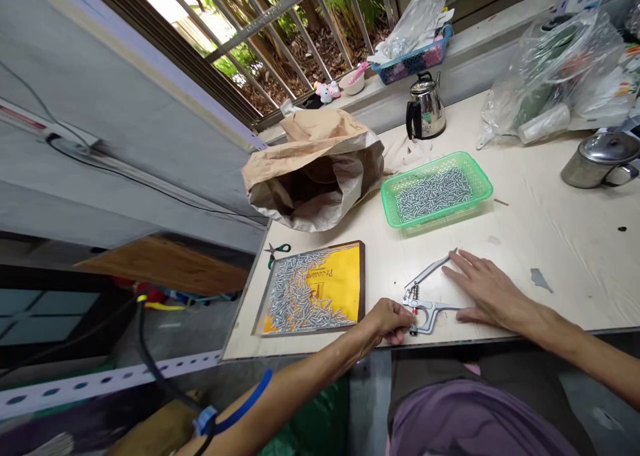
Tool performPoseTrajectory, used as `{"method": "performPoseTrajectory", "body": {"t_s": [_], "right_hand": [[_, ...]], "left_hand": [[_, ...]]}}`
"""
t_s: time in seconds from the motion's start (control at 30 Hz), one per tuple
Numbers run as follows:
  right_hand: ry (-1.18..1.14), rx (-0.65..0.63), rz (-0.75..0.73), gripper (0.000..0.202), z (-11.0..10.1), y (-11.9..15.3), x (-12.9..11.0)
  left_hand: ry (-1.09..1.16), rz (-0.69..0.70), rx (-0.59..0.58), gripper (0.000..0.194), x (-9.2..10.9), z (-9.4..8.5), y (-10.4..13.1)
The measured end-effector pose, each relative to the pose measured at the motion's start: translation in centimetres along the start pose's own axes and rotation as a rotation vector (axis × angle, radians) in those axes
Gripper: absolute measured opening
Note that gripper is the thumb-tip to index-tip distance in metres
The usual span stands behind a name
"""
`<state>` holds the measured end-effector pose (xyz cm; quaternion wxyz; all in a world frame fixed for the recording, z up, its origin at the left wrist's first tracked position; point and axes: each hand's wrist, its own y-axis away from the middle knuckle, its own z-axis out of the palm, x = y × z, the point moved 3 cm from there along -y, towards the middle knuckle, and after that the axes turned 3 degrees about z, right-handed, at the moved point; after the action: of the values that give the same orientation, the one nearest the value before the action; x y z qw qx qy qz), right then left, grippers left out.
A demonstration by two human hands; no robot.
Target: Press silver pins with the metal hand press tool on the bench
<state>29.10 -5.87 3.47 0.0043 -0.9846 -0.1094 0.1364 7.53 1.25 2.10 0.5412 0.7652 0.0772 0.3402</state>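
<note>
Hand press (443,306), pale metal, lies on its side on the bench (520,243), close to the front edge. Upper handle (429,271) slants up and away from the lower handle (451,307), so the press stands open; a small spring (415,291) shows near the pivot, and a red tip (415,311) sits at the mouth of the curved frame.

Left hand (391,319): fingers bunched narrow at the nose of the press. Whether they pinch a small piece or the nose itself, cannot tell. Right hand (493,296): spread wide, fingertips by the end of the upper handle, thumb by the lower one.

Handling, as judged: steady the nose with the left, seat anything placed there square under the tip, and draw the fingertips clear before squeezing. Squeeze evenly from the handle ends for leverage; an uneven pull may twist the frame.

Left of the press: tray (363,276) with loose metal pieces (300,296) over yellow. Beyond the press: green basket (389,209) holding more pieces. Farther out, beyond and left: paper bag (320,136).
</note>
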Motion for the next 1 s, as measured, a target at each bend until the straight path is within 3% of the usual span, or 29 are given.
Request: {"method": "performPoseTrajectory", "body": {"t_s": [0.1,0.27,0.47,0.53,0.63,0.73,0.83,0.9,1.0], "right_hand": [[0.017,-0.118,-0.024,0.089,0.1,-1.1,1.0],[0.027,-0.152,-0.053,0.094,-0.1,-2.1,0.7],[0.014,-0.151,-0.051,0.070,-1.3,-2.1,-0.3],[0.013,-0.172,-0.030,0.057,-1.5,-1.9,-0.6],[0.015,-0.185,0.001,0.043,-1.7,-1.5,-1.0],[0.007,-0.173,0.003,0.036,-1.6,-1.1,-1.3],[-0.013,-0.156,0.005,0.039,-1.4,-0.5,-1.2],[-0.016,-0.131,0.012,0.051,-1.2,-0.1,-1.0],[-0.006,-0.082,0.018,0.061,-0.7,0.5,-0.7]], "left_hand": [[-0.010,-0.018,0.019,0.027,-0.2,0.3,0.2],[-0.024,-0.011,-0.006,0.031,-0.4,0.7,0.4],[-0.016,0.005,-0.029,0.037,-0.7,0.9,0.6],[-0.114,0.030,-0.004,0.037,-0.7,0.9,1.0],[-0.453,0.266,0.239,0.033,0.4,0.8,2.1],[-0.789,0.710,0.432,0.022,2.7,2.3,2.9],[-1.002,1.017,0.386,0.052,4.4,4.6,2.2],[-1.067,1.097,0.345,0.061,5.1,5.4,1.2],[-1.103,1.139,0.288,0.057,5.3,5.8,0.2]]}}
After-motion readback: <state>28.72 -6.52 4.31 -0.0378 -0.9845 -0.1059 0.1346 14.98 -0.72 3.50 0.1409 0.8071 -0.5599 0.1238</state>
